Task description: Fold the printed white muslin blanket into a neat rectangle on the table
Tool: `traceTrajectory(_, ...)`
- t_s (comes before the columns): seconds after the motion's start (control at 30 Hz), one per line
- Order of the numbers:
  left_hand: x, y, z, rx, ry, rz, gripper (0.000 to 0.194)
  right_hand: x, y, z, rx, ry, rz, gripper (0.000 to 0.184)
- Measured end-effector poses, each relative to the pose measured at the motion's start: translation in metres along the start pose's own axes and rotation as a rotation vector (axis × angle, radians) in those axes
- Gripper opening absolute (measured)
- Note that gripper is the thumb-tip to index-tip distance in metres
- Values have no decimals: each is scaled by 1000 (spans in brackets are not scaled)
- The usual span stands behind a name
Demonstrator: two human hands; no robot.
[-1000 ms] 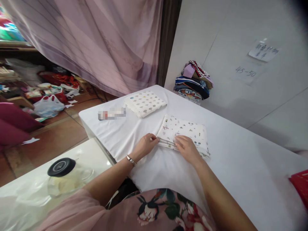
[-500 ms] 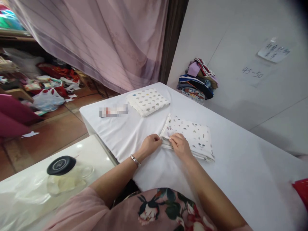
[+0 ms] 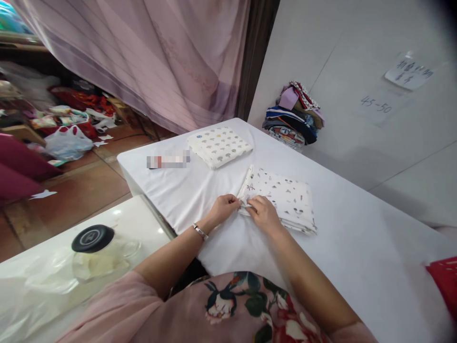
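Soft light, stretched edges, dark upper-right corner

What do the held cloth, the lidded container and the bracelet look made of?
The held cloth: soft matte fabric, maybe cotton, by its layered, limp edges.
The lidded container: glass or clear plastic, since its body is see-through; its smooth, dark lid looks like plastic.
The bracelet: probably polished metal, from its silvery shine.

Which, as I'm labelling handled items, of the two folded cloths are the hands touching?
The nearer cloth, with small scattered motifs: left hand and right hand both touch its near-left corner. The farther cloth, with rows of grey shapes, lies untouched.
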State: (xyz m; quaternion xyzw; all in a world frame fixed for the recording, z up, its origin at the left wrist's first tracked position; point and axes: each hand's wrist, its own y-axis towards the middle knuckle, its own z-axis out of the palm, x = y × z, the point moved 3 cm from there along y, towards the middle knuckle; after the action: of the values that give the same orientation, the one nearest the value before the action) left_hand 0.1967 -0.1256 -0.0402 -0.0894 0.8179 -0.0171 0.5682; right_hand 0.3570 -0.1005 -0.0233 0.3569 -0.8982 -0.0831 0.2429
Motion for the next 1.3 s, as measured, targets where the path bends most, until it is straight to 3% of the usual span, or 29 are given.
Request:
traceTrajectory(0.1, 0, -2, -7, -43, 59, -2, 28, -5, 1, 2, -53, 136, 93, 13)
traceTrajectory(0.23, 0, -12, -17, -161, 250, 99, 25, -12, 3, 0, -129, 309, 189, 14)
traceTrajectory(0.37, -5, -25, -11, -98, 408, 239, 24, -17, 2, -3, -160, 409, 210, 13)
traceTrajectory(0.6, -13, -30, 8, -69, 730, 287, 37, -19, 2, -2, -128, 413, 182, 11)
traceTrajectory(0.7, -14, -28, 9, -15, 790, 363, 32, -18, 3, -1, -119, 405, 179, 10)
traceTrajectory(0.9, -15, -18, 0, 120, 868, 496, 18, -12, 4, -9, -133, 380, 145, 11)
traceTrajectory(1.13, -11, -17, -7, 77, 790, 441, 14, 3, 2, -2, 38, 97, 7, 13)
traceTrajectory(1.3, 0, -19, -11, 0, 601, 383, 20, 4, 0, 6, 37, -9, -31, 8)
